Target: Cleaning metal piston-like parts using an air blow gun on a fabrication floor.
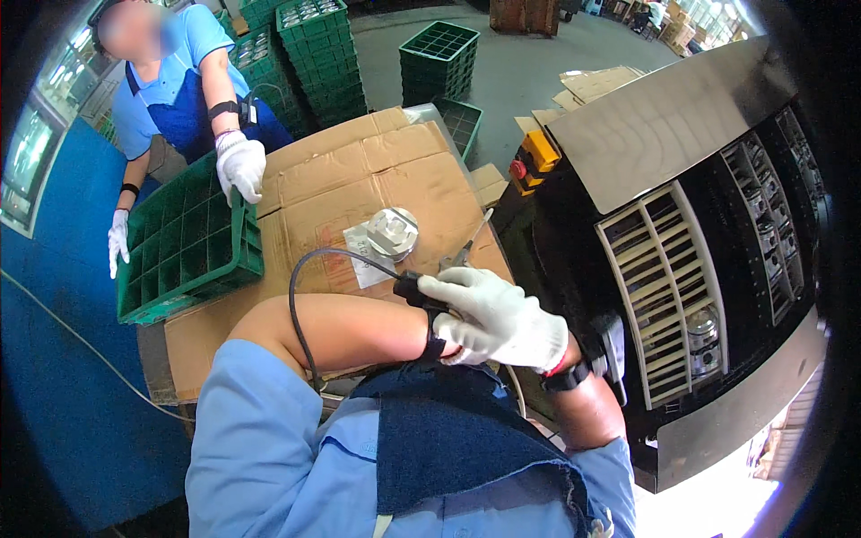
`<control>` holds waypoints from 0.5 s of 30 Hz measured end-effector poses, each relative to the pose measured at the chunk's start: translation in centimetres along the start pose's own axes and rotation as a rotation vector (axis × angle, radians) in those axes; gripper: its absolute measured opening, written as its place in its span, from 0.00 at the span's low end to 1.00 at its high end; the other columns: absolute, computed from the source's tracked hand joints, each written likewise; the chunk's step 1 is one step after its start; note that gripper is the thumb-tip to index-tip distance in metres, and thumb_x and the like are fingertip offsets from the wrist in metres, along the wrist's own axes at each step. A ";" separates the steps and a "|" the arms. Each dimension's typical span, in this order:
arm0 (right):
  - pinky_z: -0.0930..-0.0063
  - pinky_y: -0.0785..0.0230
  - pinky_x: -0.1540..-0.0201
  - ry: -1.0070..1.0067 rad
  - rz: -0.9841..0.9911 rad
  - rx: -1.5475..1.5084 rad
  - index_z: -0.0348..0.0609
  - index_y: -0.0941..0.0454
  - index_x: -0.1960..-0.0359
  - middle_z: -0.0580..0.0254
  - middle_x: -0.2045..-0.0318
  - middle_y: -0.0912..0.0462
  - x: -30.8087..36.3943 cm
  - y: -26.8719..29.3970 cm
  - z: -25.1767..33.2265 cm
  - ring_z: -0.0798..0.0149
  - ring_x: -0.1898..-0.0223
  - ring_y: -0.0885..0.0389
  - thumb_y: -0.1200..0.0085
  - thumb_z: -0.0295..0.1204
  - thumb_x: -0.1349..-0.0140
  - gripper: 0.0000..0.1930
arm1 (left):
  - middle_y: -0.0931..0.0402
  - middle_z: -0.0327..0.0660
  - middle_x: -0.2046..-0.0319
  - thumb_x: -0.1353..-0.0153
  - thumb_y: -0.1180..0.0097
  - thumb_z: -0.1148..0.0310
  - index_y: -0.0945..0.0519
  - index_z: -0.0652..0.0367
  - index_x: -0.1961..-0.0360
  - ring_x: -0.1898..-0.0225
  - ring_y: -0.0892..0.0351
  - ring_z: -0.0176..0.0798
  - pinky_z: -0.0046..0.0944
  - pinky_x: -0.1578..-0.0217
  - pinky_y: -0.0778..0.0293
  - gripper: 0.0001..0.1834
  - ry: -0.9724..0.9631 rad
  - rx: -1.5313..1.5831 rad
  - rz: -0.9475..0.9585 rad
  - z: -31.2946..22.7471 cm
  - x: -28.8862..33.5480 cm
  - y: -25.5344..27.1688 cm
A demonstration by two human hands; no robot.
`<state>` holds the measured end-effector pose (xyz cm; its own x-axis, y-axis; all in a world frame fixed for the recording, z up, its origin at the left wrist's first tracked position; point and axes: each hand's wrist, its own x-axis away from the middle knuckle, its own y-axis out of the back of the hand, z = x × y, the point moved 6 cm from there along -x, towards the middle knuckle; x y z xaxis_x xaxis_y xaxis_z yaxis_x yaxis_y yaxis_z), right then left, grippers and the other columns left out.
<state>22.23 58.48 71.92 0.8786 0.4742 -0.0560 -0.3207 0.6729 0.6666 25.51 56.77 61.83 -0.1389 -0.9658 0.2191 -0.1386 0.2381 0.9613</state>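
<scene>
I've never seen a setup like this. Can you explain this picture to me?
There's no robot: a person is working with their own hands. The picture comes from a wide fisheye camera on their head, looking down, so straight edges bend.

The right hand, in a white glove, crosses over the gloved left hand, partly hiding it. Its fingers are at a small black box with a cable, by the left wrist; whether they grip it or only touch it, I can't tell.

On the cardboard lie silvery metal parts and a paper. Opposite, a co-worker has gloved hands on a green crate.
</scene>
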 end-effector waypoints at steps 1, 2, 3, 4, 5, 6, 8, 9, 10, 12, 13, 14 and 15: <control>0.60 0.29 0.46 -0.071 -0.004 0.053 0.42 0.29 0.38 0.42 0.48 0.24 0.1 -0.3 -0.4 0.43 0.48 0.23 0.36 0.40 0.44 0.32 | 0.23 0.35 0.80 0.50 0.41 0.63 0.14 0.50 0.70 0.73 0.21 0.42 0.46 0.72 0.29 0.08 0.002 0.016 0.006 0.1 -0.1 -0.3; 0.61 0.27 0.49 -0.142 -0.007 0.106 0.43 0.25 0.41 0.45 0.52 0.22 0.3 -0.5 -0.8 0.45 0.52 0.21 0.36 0.38 0.44 0.28 | 0.23 0.35 0.79 0.50 0.41 0.63 0.14 0.50 0.69 0.73 0.21 0.42 0.46 0.71 0.29 0.08 0.005 0.029 0.012 0.3 -0.3 -0.6; 0.64 0.26 0.55 -0.194 -0.071 0.095 0.43 0.21 0.50 0.51 0.59 0.20 0.6 -0.2 -0.5 0.51 0.59 0.18 0.34 0.38 0.45 0.22 | 0.23 0.34 0.79 0.50 0.41 0.63 0.14 0.49 0.69 0.72 0.21 0.42 0.46 0.71 0.29 0.08 0.007 0.040 0.013 0.3 -0.3 -0.7; 0.64 0.26 0.55 -0.197 -0.070 0.095 0.43 0.21 0.50 0.51 0.59 0.20 0.6 0.1 -0.4 0.51 0.59 0.18 0.34 0.38 0.45 0.22 | 0.23 0.34 0.79 0.50 0.41 0.63 0.14 0.49 0.68 0.72 0.21 0.42 0.45 0.70 0.28 0.08 0.008 0.050 0.016 0.4 -0.4 -0.8; 0.66 0.26 0.56 -0.252 -0.006 -0.021 0.43 0.21 0.52 0.53 0.61 0.20 0.5 0.1 -0.8 0.54 0.60 0.19 0.33 0.37 0.46 0.22 | 0.23 0.34 0.79 0.50 0.41 0.64 0.14 0.49 0.68 0.71 0.21 0.42 0.45 0.69 0.28 0.09 0.011 0.054 0.020 0.4 -0.3 -1.0; 0.67 0.26 0.57 -0.312 0.049 -0.137 0.43 0.21 0.53 0.54 0.62 0.21 0.7 0.1 -1.4 0.57 0.61 0.19 0.32 0.37 0.46 0.21 | 0.23 0.34 0.78 0.49 0.41 0.64 0.14 0.49 0.67 0.70 0.21 0.41 0.45 0.68 0.28 0.09 0.006 0.066 0.026 0.5 -0.6 -1.0; 0.69 0.27 0.58 -0.322 0.043 -0.155 0.43 0.21 0.56 0.58 0.64 0.20 0.8 0.1 -2.1 0.62 0.62 0.19 0.31 0.36 0.47 0.19 | 0.24 0.33 0.78 0.49 0.41 0.64 0.14 0.49 0.66 0.69 0.21 0.41 0.45 0.66 0.28 0.09 -0.010 0.072 0.033 0.6 -1.1 -1.2; 0.68 0.26 0.58 -0.336 0.024 -0.201 0.43 0.20 0.58 0.57 0.65 0.18 1.0 0.1 -2.3 0.59 0.61 0.18 0.32 0.36 0.47 0.17 | 0.24 0.33 0.77 0.49 0.41 0.64 0.14 0.49 0.66 0.69 0.21 0.41 0.44 0.65 0.28 0.09 -0.007 0.070 0.036 0.6 -1.2 -1.3; 0.66 0.26 0.57 -0.350 0.004 -0.249 0.43 0.19 0.60 0.55 0.65 0.16 1.1 -0.1 -2.7 0.56 0.61 0.16 0.33 0.37 0.47 0.16 | 0.24 0.33 0.77 0.49 0.41 0.64 0.14 0.48 0.65 0.68 0.21 0.41 0.44 0.64 0.27 0.10 -0.005 0.071 0.032 0.4 -1.5 -1.3; 0.66 0.25 0.58 -0.330 -0.076 -0.349 0.44 0.18 0.61 0.57 0.67 0.15 1.5 -0.7 -3.3 0.57 0.63 0.15 0.34 0.34 0.47 0.13 | 0.24 0.32 0.77 0.49 0.41 0.64 0.14 0.48 0.64 0.67 0.21 0.41 0.44 0.63 0.27 0.10 0.008 0.079 0.046 0.8 -1.6 -1.4; 0.68 0.26 0.58 -0.300 -0.128 -0.235 0.43 0.18 0.62 0.58 0.69 0.16 1.2 -0.2 -2.4 0.60 0.64 0.16 0.34 0.31 0.47 0.11 | 0.25 0.32 0.76 0.48 0.41 0.64 0.15 0.48 0.64 0.67 0.21 0.41 0.44 0.62 0.27 0.10 0.021 0.086 0.047 1.0 -1.7 -1.3; 0.69 0.26 0.59 -0.268 -0.180 -0.120 0.42 0.19 0.63 0.59 0.70 0.17 1.1 0.4 -1.4 0.63 0.65 0.17 0.35 0.27 0.47 0.10 | 0.25 0.32 0.76 0.48 0.41 0.64 0.15 0.48 0.63 0.66 0.21 0.41 0.43 0.61 0.27 0.11 0.034 0.087 0.050 1.3 -1.8 -1.5; 0.70 0.26 0.60 -0.283 -0.240 -0.108 0.41 0.19 0.65 0.58 0.72 0.17 1.1 1.4 -0.7 0.63 0.66 0.17 0.36 0.26 0.47 0.08 | 0.25 0.32 0.76 0.48 0.41 0.64 0.15 0.48 0.63 0.65 0.21 0.40 0.43 0.60 0.27 0.11 0.038 0.085 0.049 1.7 -2.2 -1.6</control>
<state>22.49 60.33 72.23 0.9913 0.1306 0.0168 -0.1164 0.8090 0.5762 24.42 58.71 59.49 -0.1103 -0.9556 0.2734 -0.2155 0.2915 0.9320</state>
